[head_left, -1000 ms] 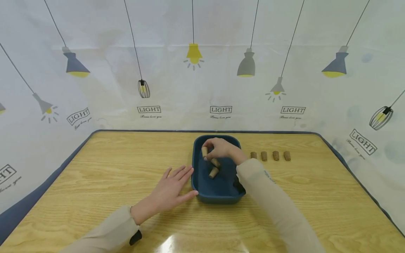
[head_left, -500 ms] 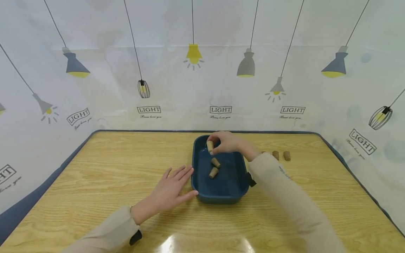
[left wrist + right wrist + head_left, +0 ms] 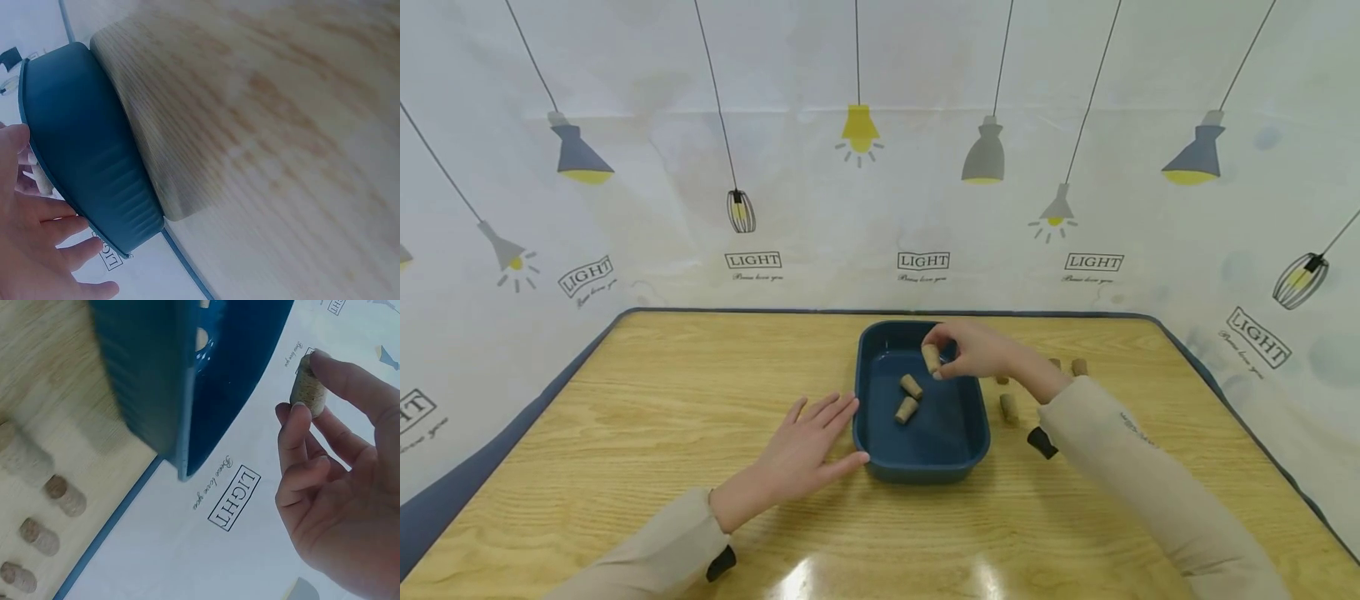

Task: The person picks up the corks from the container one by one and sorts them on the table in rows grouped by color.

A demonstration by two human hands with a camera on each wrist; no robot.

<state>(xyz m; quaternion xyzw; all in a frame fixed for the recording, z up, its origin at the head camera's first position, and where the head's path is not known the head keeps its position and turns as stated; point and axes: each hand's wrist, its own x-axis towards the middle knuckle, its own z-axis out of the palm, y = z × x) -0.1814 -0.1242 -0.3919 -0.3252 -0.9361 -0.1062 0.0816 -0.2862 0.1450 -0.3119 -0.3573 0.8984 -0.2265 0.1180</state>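
Observation:
My right hand point(image 3: 977, 350) pinches a cork stopper point(image 3: 932, 358) between thumb and fingertips, above the right side of a dark blue rectangular tub point(image 3: 922, 477). The right wrist view shows the held cork point(image 3: 309, 387) between thumb and fingers, beyond the tub's rim. Two other corks lie inside the tub, one cork point(image 3: 912, 386) just behind the other cork point(image 3: 906, 409). My left hand point(image 3: 801, 450) has its fingers spread and straight, fingertips at the tub's left rim. In the left wrist view, the left hand point(image 3: 37, 250) touches the side of the tub point(image 3: 87, 144).
To the right of the tub stand several corks on the wooden table point(image 3: 700, 375). One cork point(image 3: 1008, 408) is nearer the front; another cork point(image 3: 1078, 367) stands in the row behind, partly covered by my right arm. A printed wall covering point(image 3: 820, 208) rises behind the table.
My right hand has moved rightward with the pinched cork, from over the tub's left back part to its right side. The left hand has kept its place.

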